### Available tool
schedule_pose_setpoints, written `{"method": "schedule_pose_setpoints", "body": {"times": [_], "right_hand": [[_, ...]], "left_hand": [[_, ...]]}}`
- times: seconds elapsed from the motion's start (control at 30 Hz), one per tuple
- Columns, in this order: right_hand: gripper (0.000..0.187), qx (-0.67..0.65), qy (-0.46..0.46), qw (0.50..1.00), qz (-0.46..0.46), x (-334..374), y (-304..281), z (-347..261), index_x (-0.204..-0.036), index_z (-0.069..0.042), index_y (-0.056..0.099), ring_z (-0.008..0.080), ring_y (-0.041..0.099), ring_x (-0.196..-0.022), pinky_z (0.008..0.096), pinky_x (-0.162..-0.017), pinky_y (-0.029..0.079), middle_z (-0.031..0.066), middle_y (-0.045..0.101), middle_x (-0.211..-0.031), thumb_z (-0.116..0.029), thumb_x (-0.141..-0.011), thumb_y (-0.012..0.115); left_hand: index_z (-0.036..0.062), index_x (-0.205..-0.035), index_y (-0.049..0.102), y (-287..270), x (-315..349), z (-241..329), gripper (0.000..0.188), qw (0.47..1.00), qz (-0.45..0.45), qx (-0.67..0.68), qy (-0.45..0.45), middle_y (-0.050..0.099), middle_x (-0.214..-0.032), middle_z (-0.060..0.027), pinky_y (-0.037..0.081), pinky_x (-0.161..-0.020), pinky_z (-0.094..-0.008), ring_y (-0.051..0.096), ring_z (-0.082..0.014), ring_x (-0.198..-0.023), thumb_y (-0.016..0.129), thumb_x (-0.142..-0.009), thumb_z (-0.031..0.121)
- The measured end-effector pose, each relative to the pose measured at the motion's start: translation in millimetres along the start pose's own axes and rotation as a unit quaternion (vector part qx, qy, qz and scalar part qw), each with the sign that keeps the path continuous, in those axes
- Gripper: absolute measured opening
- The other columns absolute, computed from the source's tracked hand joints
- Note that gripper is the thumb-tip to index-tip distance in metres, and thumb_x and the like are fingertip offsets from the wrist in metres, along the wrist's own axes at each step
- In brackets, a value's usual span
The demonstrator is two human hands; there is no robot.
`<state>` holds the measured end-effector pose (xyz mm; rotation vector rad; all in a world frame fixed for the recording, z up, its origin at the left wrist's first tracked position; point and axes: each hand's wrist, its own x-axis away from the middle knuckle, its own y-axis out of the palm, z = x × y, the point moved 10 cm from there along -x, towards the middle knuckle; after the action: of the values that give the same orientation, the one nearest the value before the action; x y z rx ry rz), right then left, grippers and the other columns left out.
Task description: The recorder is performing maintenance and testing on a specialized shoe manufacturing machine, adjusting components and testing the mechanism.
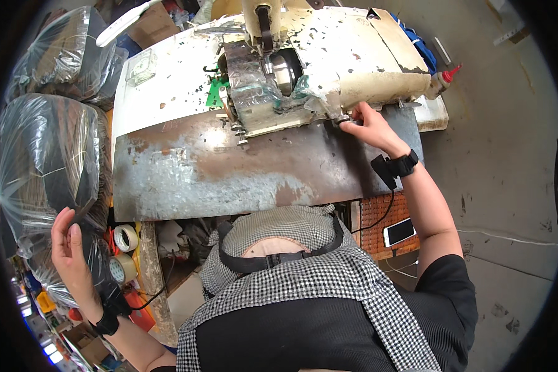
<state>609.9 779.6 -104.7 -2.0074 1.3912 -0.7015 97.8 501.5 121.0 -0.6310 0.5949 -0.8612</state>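
My right hand (375, 128) is at the right front corner of the machine (279, 102), thumb and fingers closed around a small dark knob (344, 118). The machine has a shiny round wheel (286, 71) in its middle and worn clear plastic over its front. Off to the left, my left hand (70, 248) is raised with its fingers stretched and nothing visible in them. It is beside a clear plastic bag (49, 161) packed with dark pieces; whether it touches the bag, I cannot tell.
A worn metal plate (229, 177) covers the table front. Dark scraps litter the white tabletop (161, 93). Tape rolls (125, 238) sit below its left edge. A phone (399, 232) lies on a woven seat at right. A red-tipped bottle (440, 82) stands by the machine's right end.
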Motion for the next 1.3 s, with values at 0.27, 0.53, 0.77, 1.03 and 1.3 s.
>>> {"method": "schedule_pose_setpoints", "body": {"times": [0.27,0.53,0.77,1.03,1.3], "right_hand": [[0.057,0.229,-0.032,0.973,0.013,-3,16,-57,-0.091,0.002,0.053,0.0238,0.060,-0.068,0.0353,-0.061,0.047,0.0178,0.059,-0.074,-0.045,-0.070,0.075],[0.053,-0.223,0.139,0.961,-0.082,3,44,2,-0.101,-0.002,0.053,0.0133,0.044,-0.048,0.0241,-0.046,0.038,0.0028,0.052,-0.069,-0.040,-0.073,0.076],[0.042,0.464,-0.230,0.851,0.092,9,18,-48,-0.094,-0.001,0.052,0.0351,0.061,-0.079,0.0447,-0.071,0.048,0.0218,0.061,-0.087,-0.020,-0.064,0.074],[0.033,0.260,-0.090,0.961,0.006,-8,3,-27,-0.087,0.000,0.051,0.0270,0.064,-0.064,0.0366,-0.054,0.049,0.0173,0.061,-0.069,-0.028,-0.079,0.067],[0.036,-0.231,0.162,0.947,-0.156,5,19,0,-0.098,-0.005,0.053,0.0079,0.048,-0.060,0.0216,-0.054,0.039,-0.0001,0.052,-0.072,-0.032,-0.081,0.070]], "left_hand": [[-0.0023,-0.115,0.056,14,-7,-2,0.026,0.999,-0.026,0.023,0.037,0.053,-0.123,-0.0086,0.037,-0.092,-0.0246,0.051,-0.0130,-0.107,0.053,-0.092,0.009],[-0.0027,-0.112,0.056,31,-2,-22,0.024,0.997,-0.054,0.048,0.005,0.053,-0.120,-0.0079,0.039,-0.092,-0.0251,0.051,-0.0129,-0.105,0.053,-0.091,0.008],[-0.0022,-0.111,0.057,38,-6,-15,0.022,0.997,-0.059,0.041,0.005,0.053,-0.118,-0.0088,0.040,-0.092,-0.0258,0.051,-0.0138,-0.105,0.054,-0.091,0.006],[-0.0024,-0.108,0.058,61,-12,-30,0.020,0.993,-0.087,0.076,-0.021,0.054,-0.116,-0.0087,0.041,-0.090,-0.0257,0.053,-0.0138,-0.103,0.055,-0.089,0.004],[-0.0026,-0.101,0.060,103,-18,3,0.018,0.990,-0.119,0.069,0.028,0.059,-0.107,-0.0089,0.042,-0.088,-0.0270,0.056,-0.0157,-0.098,0.057,-0.085,0.004]]}}
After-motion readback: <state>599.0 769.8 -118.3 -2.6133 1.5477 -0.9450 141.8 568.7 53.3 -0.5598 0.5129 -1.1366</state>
